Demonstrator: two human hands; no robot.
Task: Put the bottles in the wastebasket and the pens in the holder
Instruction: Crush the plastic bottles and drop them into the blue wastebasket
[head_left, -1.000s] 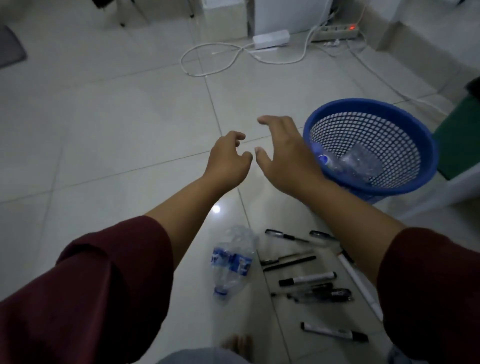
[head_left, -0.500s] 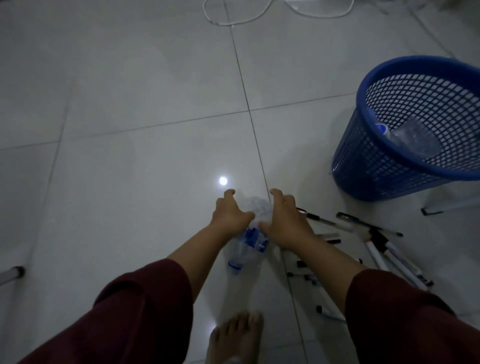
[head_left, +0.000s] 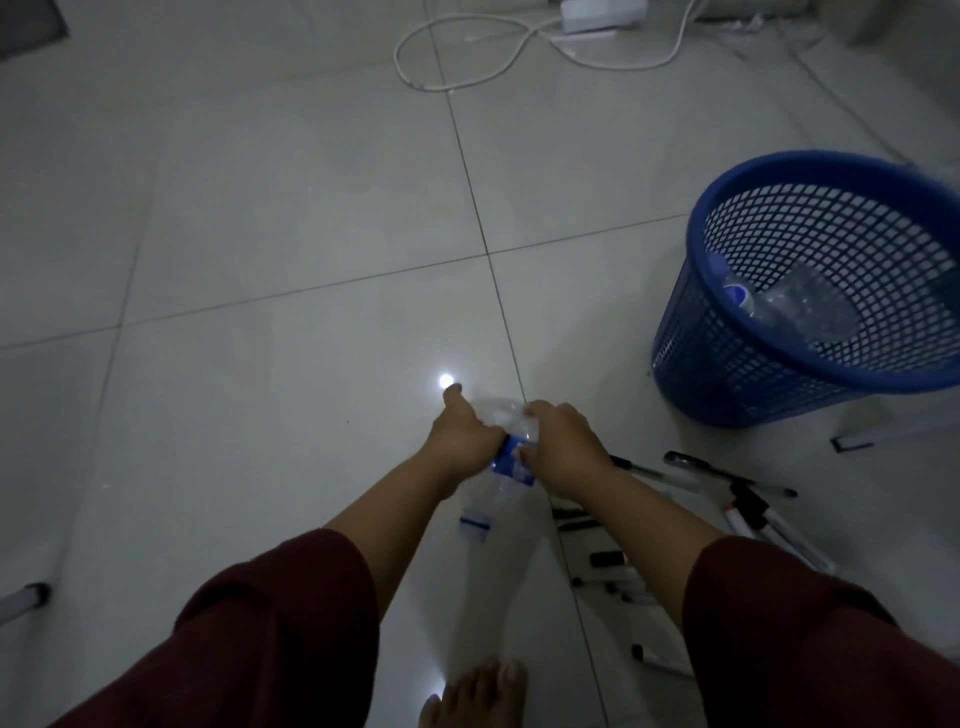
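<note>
A crumpled clear plastic bottle with a blue label lies low over the floor tiles, cap end toward me. My left hand grips its left side and my right hand grips its right side. To the right stands the blue mesh wastebasket, with another clear bottle lying inside it. Several pens and markers are scattered on the floor right of my right forearm, some hidden behind it. No pen holder is in view.
White cables loop over the tiles at the top. My bare foot shows at the bottom edge. A metal leg end pokes in at lower left, and a white frame piece lies right of the basket.
Both hands came down from beside the basket to the bottle on the floor and closed on it. The camera tilted downward, and the grip is tighter than half a second ago.
</note>
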